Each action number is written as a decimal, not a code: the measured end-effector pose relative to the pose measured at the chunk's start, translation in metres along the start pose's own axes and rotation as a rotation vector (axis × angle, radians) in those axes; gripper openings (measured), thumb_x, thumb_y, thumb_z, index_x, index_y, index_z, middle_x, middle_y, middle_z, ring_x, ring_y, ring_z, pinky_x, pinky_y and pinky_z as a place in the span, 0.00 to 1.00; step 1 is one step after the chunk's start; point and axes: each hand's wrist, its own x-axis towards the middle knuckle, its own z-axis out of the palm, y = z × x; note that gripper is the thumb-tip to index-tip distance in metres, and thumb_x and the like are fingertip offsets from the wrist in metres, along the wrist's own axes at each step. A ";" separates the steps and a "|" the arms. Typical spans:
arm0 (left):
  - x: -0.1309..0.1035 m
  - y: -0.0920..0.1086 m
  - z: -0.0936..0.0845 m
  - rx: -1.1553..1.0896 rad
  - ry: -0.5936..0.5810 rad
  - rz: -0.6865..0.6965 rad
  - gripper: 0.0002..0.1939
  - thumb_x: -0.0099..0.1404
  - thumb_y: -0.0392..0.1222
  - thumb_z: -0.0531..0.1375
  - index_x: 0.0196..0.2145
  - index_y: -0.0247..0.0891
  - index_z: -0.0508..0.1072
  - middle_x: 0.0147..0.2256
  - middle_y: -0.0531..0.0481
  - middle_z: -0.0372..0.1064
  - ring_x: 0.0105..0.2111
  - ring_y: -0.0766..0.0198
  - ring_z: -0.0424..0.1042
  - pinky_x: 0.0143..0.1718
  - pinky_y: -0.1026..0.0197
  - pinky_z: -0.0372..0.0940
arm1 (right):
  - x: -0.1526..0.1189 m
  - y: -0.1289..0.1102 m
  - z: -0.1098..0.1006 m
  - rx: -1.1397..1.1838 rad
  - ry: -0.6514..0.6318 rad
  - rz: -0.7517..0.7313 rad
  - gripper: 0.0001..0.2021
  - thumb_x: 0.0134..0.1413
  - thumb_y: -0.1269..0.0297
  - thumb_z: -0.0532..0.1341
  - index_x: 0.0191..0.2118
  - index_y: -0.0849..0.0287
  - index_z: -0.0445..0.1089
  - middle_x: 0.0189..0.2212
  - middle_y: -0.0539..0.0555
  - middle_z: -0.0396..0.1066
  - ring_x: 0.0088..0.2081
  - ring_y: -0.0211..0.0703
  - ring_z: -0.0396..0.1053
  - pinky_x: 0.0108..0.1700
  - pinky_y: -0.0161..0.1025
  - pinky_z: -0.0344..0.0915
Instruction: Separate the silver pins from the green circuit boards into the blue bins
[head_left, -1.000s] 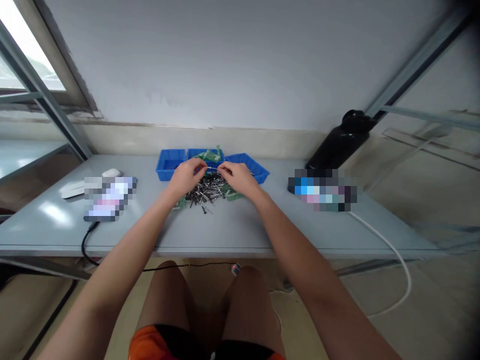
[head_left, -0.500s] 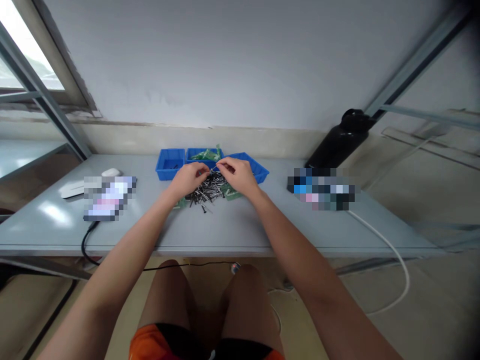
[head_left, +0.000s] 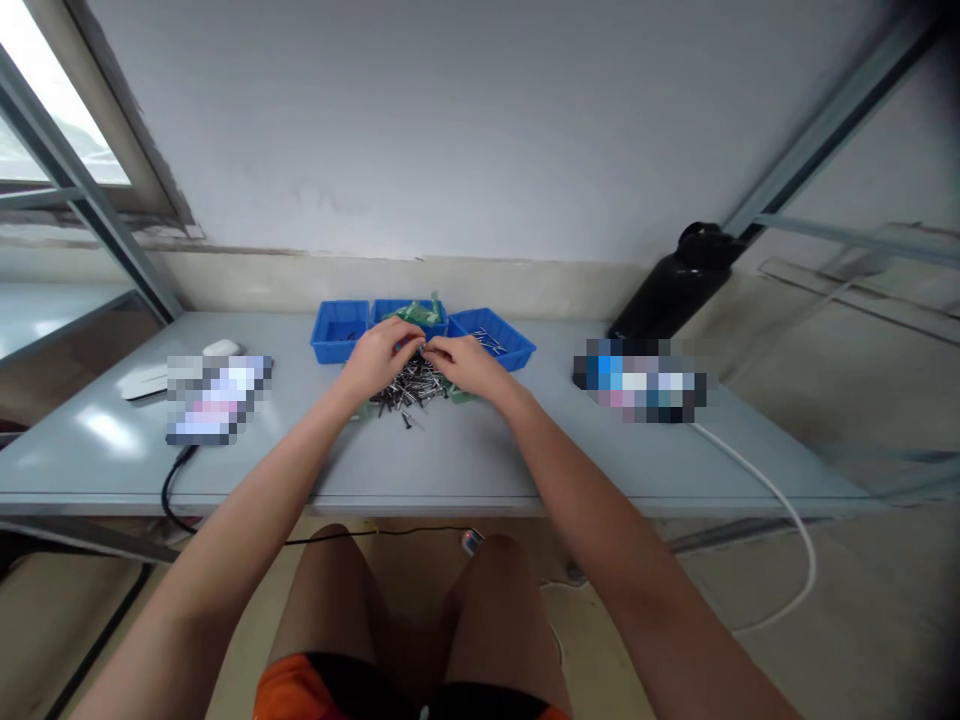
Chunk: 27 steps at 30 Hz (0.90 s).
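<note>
A pile of dark and silvery screws or nails (head_left: 412, 388) lies on the grey table, below both hands. My left hand (head_left: 384, 356) is over the pile's left side, thumb and fingers pinched together. Close against its fingertips, my right hand (head_left: 466, 364) is pinched too; whatever sits between the fingers is too small to make out. Behind are three blue trays: the left one (head_left: 321, 332) has a few dark pieces, the middle one (head_left: 381, 306) green plastic wrapping (head_left: 417, 314), the right one (head_left: 517, 350) silvery nails or screws. More green plastic shows beside the pile.
On the left lie a blurred-out phone (head_left: 221, 400) with a black cable and a white case (head_left: 222, 348). To the right, a black bottle (head_left: 671, 290) leans near a blurred-out device (head_left: 641, 382) with a white cable.
My right hand has moved slightly left and down, closer to my left fingertips. More of the right blue tray and its contents now shows.
</note>
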 end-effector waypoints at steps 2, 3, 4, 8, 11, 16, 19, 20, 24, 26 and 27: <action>-0.001 -0.001 0.001 -0.002 0.008 -0.009 0.05 0.66 0.37 0.56 0.36 0.37 0.73 0.33 0.48 0.71 0.33 0.64 0.70 0.37 0.61 0.66 | 0.000 -0.001 0.001 0.011 -0.016 0.002 0.10 0.60 0.64 0.54 0.35 0.58 0.73 0.24 0.50 0.70 0.25 0.37 0.62 0.31 0.35 0.53; -0.001 -0.002 0.001 0.000 0.024 -0.018 0.05 0.66 0.37 0.57 0.36 0.37 0.73 0.33 0.48 0.71 0.33 0.64 0.70 0.37 0.61 0.66 | 0.000 -0.001 0.000 0.019 -0.013 0.009 0.10 0.60 0.64 0.54 0.36 0.58 0.73 0.23 0.50 0.70 0.25 0.37 0.62 0.31 0.35 0.53; -0.001 -0.004 0.001 0.002 0.045 -0.026 0.05 0.66 0.37 0.57 0.36 0.37 0.73 0.33 0.48 0.71 0.32 0.64 0.70 0.36 0.61 0.66 | 0.000 0.000 -0.001 0.027 -0.005 0.019 0.10 0.60 0.63 0.54 0.36 0.58 0.73 0.24 0.50 0.70 0.25 0.36 0.62 0.31 0.35 0.53; 0.000 -0.010 0.003 0.005 0.117 -0.061 0.05 0.66 0.37 0.57 0.35 0.37 0.72 0.34 0.48 0.72 0.33 0.64 0.70 0.36 0.62 0.65 | 0.001 0.002 -0.006 0.050 0.066 0.058 0.11 0.59 0.61 0.54 0.36 0.58 0.73 0.24 0.51 0.70 0.25 0.37 0.62 0.32 0.35 0.55; 0.000 -0.011 0.001 0.009 0.112 -0.109 0.05 0.67 0.38 0.56 0.36 0.37 0.72 0.35 0.47 0.72 0.35 0.63 0.70 0.36 0.62 0.65 | 0.001 0.004 -0.009 0.055 0.138 0.070 0.11 0.59 0.60 0.55 0.35 0.58 0.73 0.24 0.51 0.70 0.25 0.37 0.62 0.31 0.35 0.56; 0.000 -0.011 0.000 0.034 -0.017 -0.186 0.06 0.66 0.38 0.56 0.35 0.37 0.73 0.34 0.47 0.73 0.33 0.63 0.70 0.37 0.60 0.64 | 0.002 0.002 -0.010 0.153 0.259 0.074 0.12 0.58 0.58 0.55 0.35 0.58 0.72 0.24 0.51 0.71 0.25 0.38 0.64 0.31 0.36 0.58; 0.000 -0.011 0.004 0.020 -0.152 -0.199 0.06 0.64 0.36 0.56 0.34 0.37 0.73 0.33 0.48 0.73 0.32 0.63 0.69 0.37 0.60 0.63 | 0.001 -0.002 -0.008 0.214 0.282 0.071 0.12 0.57 0.56 0.56 0.34 0.58 0.71 0.25 0.51 0.72 0.25 0.38 0.64 0.31 0.36 0.60; 0.000 -0.010 0.005 0.008 -0.184 -0.196 0.07 0.64 0.35 0.55 0.34 0.37 0.73 0.33 0.49 0.73 0.31 0.63 0.69 0.37 0.61 0.63 | 0.001 -0.003 -0.008 0.230 0.284 0.071 0.13 0.57 0.55 0.56 0.33 0.58 0.71 0.25 0.51 0.72 0.25 0.38 0.64 0.31 0.36 0.60; 0.000 -0.006 0.005 -0.057 -0.189 -0.203 0.09 0.66 0.39 0.54 0.33 0.36 0.74 0.33 0.48 0.74 0.32 0.63 0.70 0.37 0.61 0.63 | 0.002 -0.004 -0.006 0.322 0.349 0.088 0.13 0.56 0.54 0.56 0.34 0.58 0.70 0.24 0.50 0.70 0.26 0.38 0.66 0.33 0.36 0.62; 0.000 -0.003 0.003 -0.091 -0.163 -0.217 0.12 0.67 0.42 0.53 0.34 0.36 0.75 0.34 0.48 0.75 0.33 0.62 0.71 0.38 0.60 0.64 | 0.003 -0.002 -0.006 0.396 0.392 0.122 0.13 0.56 0.52 0.56 0.36 0.57 0.70 0.23 0.50 0.69 0.26 0.38 0.67 0.32 0.36 0.63; 0.000 -0.001 0.003 -0.113 -0.150 -0.220 0.12 0.68 0.43 0.53 0.35 0.36 0.75 0.35 0.47 0.75 0.35 0.62 0.71 0.39 0.60 0.64 | 0.004 -0.001 -0.006 0.431 0.408 0.144 0.14 0.56 0.52 0.56 0.36 0.57 0.69 0.23 0.49 0.69 0.26 0.37 0.67 0.31 0.36 0.63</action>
